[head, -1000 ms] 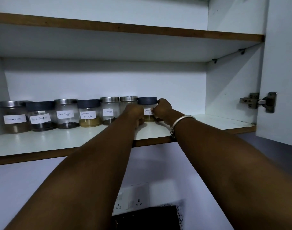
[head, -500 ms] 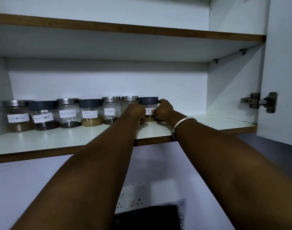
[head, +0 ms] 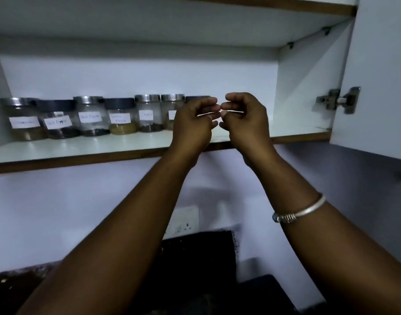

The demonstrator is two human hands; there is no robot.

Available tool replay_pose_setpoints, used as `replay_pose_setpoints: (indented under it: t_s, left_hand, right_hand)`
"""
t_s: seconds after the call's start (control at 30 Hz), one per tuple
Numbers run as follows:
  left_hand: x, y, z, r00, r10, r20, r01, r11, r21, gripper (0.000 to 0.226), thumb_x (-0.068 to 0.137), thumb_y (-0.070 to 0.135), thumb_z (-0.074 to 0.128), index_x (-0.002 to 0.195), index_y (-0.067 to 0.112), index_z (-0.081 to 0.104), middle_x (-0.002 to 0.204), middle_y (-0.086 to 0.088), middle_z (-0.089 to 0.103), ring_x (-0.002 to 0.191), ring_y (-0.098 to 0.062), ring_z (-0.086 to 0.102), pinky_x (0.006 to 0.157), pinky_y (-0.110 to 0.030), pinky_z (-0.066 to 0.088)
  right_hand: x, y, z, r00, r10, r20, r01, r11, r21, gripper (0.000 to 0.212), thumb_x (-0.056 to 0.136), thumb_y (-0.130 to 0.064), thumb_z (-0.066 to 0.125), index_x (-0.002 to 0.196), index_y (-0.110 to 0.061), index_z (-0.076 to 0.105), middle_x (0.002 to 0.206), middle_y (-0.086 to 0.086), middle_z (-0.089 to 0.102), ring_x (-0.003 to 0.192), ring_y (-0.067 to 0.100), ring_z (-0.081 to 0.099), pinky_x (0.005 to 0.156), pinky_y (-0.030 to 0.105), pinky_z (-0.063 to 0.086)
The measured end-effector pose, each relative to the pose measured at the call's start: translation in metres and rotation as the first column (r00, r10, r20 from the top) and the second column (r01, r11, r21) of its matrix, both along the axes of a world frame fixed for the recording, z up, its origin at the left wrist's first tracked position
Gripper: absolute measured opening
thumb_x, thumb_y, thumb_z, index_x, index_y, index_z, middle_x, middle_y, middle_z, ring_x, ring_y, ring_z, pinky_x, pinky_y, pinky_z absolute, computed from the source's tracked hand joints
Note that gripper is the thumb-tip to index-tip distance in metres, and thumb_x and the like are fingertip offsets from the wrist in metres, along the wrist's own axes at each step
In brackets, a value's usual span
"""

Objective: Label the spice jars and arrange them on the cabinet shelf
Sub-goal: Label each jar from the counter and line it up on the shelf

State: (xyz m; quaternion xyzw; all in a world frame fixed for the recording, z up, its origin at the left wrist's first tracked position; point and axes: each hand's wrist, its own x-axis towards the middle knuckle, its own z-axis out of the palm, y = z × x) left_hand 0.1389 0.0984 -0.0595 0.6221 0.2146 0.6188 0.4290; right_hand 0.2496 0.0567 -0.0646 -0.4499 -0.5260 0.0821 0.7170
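Several labelled glass spice jars stand in a row at the back of the white cabinet shelf [head: 85, 147], from the leftmost jar [head: 24, 120] to a steel-lidded jar [head: 172, 110]. The last jar, dark-lidded [head: 196, 98], is mostly hidden behind my left hand [head: 193, 123]. My right hand [head: 246, 120] hovers beside the left one, fingertips nearly meeting. Both hands are in front of the shelf edge, fingers curled loosely apart, holding nothing.
The right part of the shelf [head: 292, 130] has no jars. The open cabinet door [head: 381, 76] with its hinge [head: 338, 101] stands at the right. A wall socket [head: 183, 220] and a dark appliance [head: 195, 251] are below.
Both hands have let go of the dark-lidded jar and drawn back toward me, away from the shelf. The view has tilted downward.
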Motion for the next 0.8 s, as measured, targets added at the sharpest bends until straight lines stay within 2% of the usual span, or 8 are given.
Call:
replay_pose_setpoints:
  t_s: [0.17,0.33,0.43,0.5,0.57,0.63,0.7,0.8]
  left_hand:
    - [-0.018,-0.064,-0.088,1.000,0.001,-0.021,-0.001,0.999,-0.033,0.037,0.091,-0.013,0.060,0.122,0.005,0.070,0.118,-0.011,0.075,0.109,-0.018,0.074,0.095,-0.031,0.060]
    - [-0.026,-0.097,-0.200,0.973,0.084,-0.217,-0.107,0.990,-0.096,0.040,0.093,-0.010,0.057,0.124,0.012,0.069,0.118,0.000,0.073,0.105,-0.005,0.071,0.096,-0.020,0.056]
    - [-0.032,-0.109,-0.275,0.927,0.041,-0.372,-0.099,0.986,-0.137,0.044,0.088,-0.013,0.054,0.125,0.005,0.069,0.118,-0.006,0.074,0.109,-0.014,0.071,0.101,-0.024,0.053]
    - [-0.036,-0.116,-0.329,0.841,0.005,-0.540,-0.096,0.985,-0.141,0.041,0.088,-0.014,0.056,0.125,0.000,0.069,0.122,-0.015,0.073,0.114,-0.026,0.070,0.104,-0.030,0.051]
    - [-0.041,-0.124,-0.379,0.739,-0.094,-0.667,-0.106,0.962,-0.253,0.037,0.092,-0.007,0.059,0.128,0.002,0.066,0.123,-0.015,0.072,0.116,-0.030,0.068,0.104,-0.036,0.051]
    - [-0.045,-0.134,-0.422,0.694,-0.209,-0.689,-0.109,0.915,-0.388,0.042,0.093,-0.009,0.057,0.134,0.001,0.060,0.124,-0.011,0.069,0.118,-0.030,0.066,0.103,-0.027,0.051]
    - [-0.048,-0.141,-0.455,0.646,-0.275,-0.712,-0.121,0.884,-0.451,0.045,0.091,-0.013,0.056,0.135,-0.003,0.057,0.121,-0.010,0.067,0.113,-0.026,0.065,0.094,-0.017,0.049]
    - [-0.048,-0.144,-0.487,0.587,-0.354,-0.728,-0.119,0.851,-0.511,0.053,0.091,-0.012,0.056,0.142,0.001,0.052,0.130,-0.012,0.064,0.112,-0.015,0.061,0.089,-0.010,0.045]
  right_hand:
    - [-0.017,-0.059,-0.088,1.000,-0.009,0.016,0.010,1.000,-0.025,0.033,0.090,0.004,0.060,0.113,-0.018,0.068,0.107,-0.001,0.074,0.101,0.014,0.073,0.094,0.040,0.061]
    - [-0.035,-0.086,-0.195,0.996,-0.062,0.060,0.073,0.979,-0.188,0.032,0.087,0.008,0.058,0.109,-0.013,0.070,0.104,-0.004,0.072,0.092,0.001,0.070,0.087,0.013,0.055]
    - [-0.035,-0.095,-0.271,0.986,-0.088,0.141,0.134,0.921,-0.366,0.032,0.083,0.008,0.056,0.109,-0.004,0.071,0.107,0.009,0.075,0.097,0.019,0.071,0.090,0.024,0.055]
    - [-0.029,-0.102,-0.325,0.959,-0.029,0.281,0.180,0.830,-0.528,0.025,0.086,0.003,0.061,0.109,-0.001,0.071,0.108,0.016,0.073,0.101,0.030,0.069,0.089,0.028,0.050]
    - [-0.019,-0.109,-0.380,0.910,0.130,0.395,0.234,0.626,-0.744,0.026,0.093,-0.011,0.065,0.117,-0.003,0.067,0.119,0.019,0.068,0.112,0.035,0.065,0.095,0.033,0.050]
    - [-0.010,-0.118,-0.431,0.835,0.293,0.466,0.354,0.364,-0.862,0.052,0.095,-0.027,0.065,0.141,-0.009,0.052,0.145,0.020,0.051,0.136,0.038,0.049,0.113,0.041,0.041]
    - [-0.003,-0.130,-0.470,0.804,0.390,0.450,0.409,0.188,-0.893,0.078,0.092,-0.041,0.068,0.156,-0.016,0.031,0.162,0.020,0.026,0.152,0.041,0.024,0.125,0.047,0.026]
    - [0.003,-0.136,-0.509,0.844,0.376,0.382,0.338,0.180,-0.924,0.091,0.086,-0.046,0.074,0.159,-0.022,0.024,0.166,0.023,0.016,0.155,0.045,0.017,0.126,0.050,0.022]
